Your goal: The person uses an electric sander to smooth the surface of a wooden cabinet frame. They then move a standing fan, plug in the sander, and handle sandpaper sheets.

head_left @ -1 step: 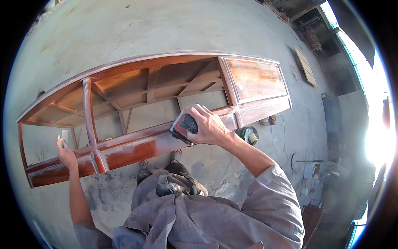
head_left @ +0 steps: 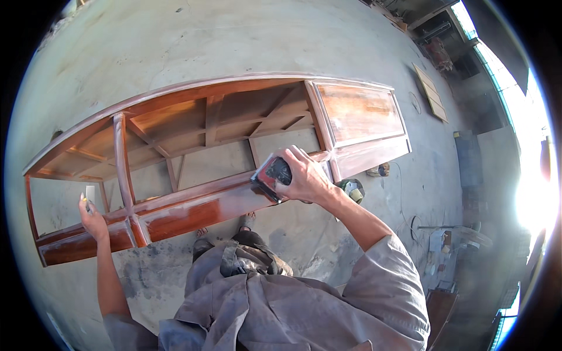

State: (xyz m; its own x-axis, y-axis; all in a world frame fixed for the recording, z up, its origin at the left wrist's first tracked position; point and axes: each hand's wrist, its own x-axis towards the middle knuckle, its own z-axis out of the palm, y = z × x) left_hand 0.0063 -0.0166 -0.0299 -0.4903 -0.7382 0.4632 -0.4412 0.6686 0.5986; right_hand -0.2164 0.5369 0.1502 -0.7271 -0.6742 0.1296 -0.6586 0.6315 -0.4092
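Sander [head_left: 271, 175] on the frame's [head_left: 193, 202] near rail, can [head_left: 353, 189] right of it.

Single head-worn fisheye, looking steeply down, close over wooden frame [head_left: 222, 152] on floor [head_left: 234, 41].

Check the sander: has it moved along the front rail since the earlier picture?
No. The sander sits at the same spot on the front rail, just left of the panel's corner post, under the right hand.
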